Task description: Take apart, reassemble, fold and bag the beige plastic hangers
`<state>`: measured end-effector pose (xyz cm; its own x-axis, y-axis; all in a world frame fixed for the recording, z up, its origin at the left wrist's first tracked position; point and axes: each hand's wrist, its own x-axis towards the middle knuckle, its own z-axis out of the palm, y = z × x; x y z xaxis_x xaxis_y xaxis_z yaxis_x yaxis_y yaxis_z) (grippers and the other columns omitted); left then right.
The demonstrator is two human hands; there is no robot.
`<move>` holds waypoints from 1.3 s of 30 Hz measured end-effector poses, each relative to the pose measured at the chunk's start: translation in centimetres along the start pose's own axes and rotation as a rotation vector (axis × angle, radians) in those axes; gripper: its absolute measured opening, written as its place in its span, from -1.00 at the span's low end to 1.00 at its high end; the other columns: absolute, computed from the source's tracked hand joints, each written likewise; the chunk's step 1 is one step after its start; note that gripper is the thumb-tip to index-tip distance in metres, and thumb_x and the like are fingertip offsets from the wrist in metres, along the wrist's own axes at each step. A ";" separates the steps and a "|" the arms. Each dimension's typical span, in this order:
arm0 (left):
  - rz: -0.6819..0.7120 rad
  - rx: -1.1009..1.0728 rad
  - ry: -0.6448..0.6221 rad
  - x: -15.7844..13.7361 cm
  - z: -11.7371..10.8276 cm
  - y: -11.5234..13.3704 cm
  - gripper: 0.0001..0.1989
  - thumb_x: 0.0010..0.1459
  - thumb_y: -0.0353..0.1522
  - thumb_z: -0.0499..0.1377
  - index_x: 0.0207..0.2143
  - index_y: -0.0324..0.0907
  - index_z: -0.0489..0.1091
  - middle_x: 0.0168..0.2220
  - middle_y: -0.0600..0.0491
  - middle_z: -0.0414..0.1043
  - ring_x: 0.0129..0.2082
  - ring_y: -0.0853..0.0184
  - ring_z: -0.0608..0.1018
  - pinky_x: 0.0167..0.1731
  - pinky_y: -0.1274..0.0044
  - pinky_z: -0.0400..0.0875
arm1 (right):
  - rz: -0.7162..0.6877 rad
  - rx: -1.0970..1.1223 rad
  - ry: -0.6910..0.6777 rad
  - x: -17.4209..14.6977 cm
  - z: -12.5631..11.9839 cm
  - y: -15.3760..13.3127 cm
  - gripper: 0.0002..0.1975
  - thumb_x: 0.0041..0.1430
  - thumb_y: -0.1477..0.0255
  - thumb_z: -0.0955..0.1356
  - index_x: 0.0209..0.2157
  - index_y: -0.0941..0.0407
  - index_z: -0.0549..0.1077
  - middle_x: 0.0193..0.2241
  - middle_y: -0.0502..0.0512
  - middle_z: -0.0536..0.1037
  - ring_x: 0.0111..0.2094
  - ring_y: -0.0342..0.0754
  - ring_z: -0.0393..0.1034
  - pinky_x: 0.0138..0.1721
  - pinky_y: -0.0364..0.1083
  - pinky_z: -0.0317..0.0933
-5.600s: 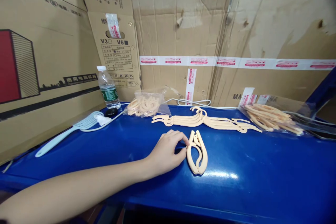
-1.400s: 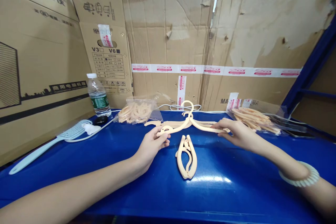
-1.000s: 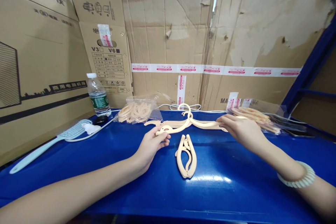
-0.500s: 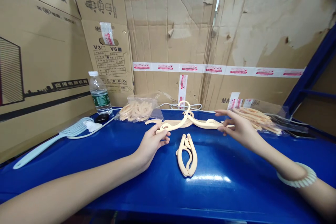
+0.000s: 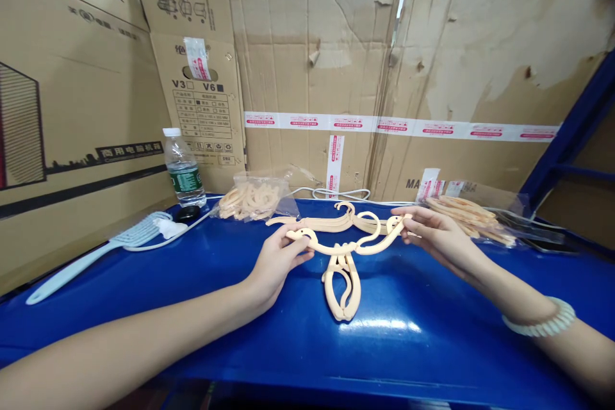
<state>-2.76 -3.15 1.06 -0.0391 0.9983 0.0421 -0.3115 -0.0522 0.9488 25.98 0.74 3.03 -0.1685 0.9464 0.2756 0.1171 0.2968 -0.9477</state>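
Note:
A cream folding clothes hanger (image 5: 336,248) is held up between my two hands, its arms spread and sagging at the middle joint. My left hand (image 5: 277,259) pinches the tip of one arm. The other arm's tip sits between the thumb and fingers of my right hand (image 5: 435,230). The hanger's hook leans over toward the right arm. Below it, a folded hanger (image 5: 355,291) lies on the blue table (image 5: 269,346), its upper end partly covered by the held one. Behind, several unfolded hangers (image 5: 317,224) lie together, partly hidden.
Clear bags of hangers lie at the back left (image 5: 254,198) and back right (image 5: 471,214). A water bottle (image 5: 184,173) and a light-blue hairbrush (image 5: 96,256) are at left. Cardboard sheets (image 5: 307,64) wall the back; a white cable (image 5: 341,192) runs along it. A phone (image 5: 552,246) lies right.
The held hanger's middle has dropped toward me, and its hook has swung from upright over to the right. My right hand has closed on the arm's tip and tilted it up.

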 end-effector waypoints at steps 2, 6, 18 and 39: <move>0.020 0.040 -0.034 -0.3 0.2 0.0 -0.68 -0.05 -0.39 0.35 -0.19 -0.21 0.44 -0.30 0.04 0.46 -0.29 0.33 0.52 -0.26 0.47 0.50 | 0.007 0.094 0.047 -0.2 0.7 0.0 -0.47 -0.16 0.10 0.55 -0.22 0.07 0.37 -0.42 0.02 0.47 -0.43 -0.07 0.39 -0.37 -0.04 0.36; 0.073 0.147 -0.143 -0.7 0.5 0.0 -0.63 -0.05 -0.33 0.36 -0.16 -0.19 0.41 -0.31 0.05 0.44 -0.36 0.33 0.53 -0.37 0.49 0.53 | -0.002 0.181 0.004 -0.9 2.2 -0.1 -0.51 -0.12 0.16 0.55 -0.41 0.06 0.22 -0.45 -0.05 0.43 -0.47 -0.12 0.35 -0.41 -0.10 0.31; 0.213 0.224 -0.299 -0.9 0.6 -0.7 -0.68 0.00 -0.31 0.34 -0.20 -0.24 0.39 -0.39 0.04 0.45 -0.40 0.32 0.53 -0.44 0.54 0.51 | -0.111 -0.063 -0.677 -3.2 3.9 -2.1 -0.76 0.30 0.28 0.33 -0.07 0.04 0.50 -0.04 0.13 0.42 -0.07 -0.01 0.37 -0.05 -0.02 0.28; 0.299 0.330 -0.471 -2.1 0.5 -0.5 -0.82 0.14 -0.38 0.23 -0.17 -0.18 0.45 -0.11 -0.01 0.47 -0.13 0.27 0.55 -0.13 0.42 0.51 | -0.076 0.039 -0.675 -3.9 3.9 -2.3 -0.73 0.26 0.38 0.38 0.00 0.04 0.44 -0.01 0.12 0.37 -0.09 -0.07 0.37 -0.08 -0.07 0.31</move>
<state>-2.07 -5.19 0.65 0.3650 0.8494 0.3811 -0.0402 -0.3945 0.9180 22.60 -4.16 3.46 -0.7501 0.6325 0.1929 0.0472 0.3422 -0.9384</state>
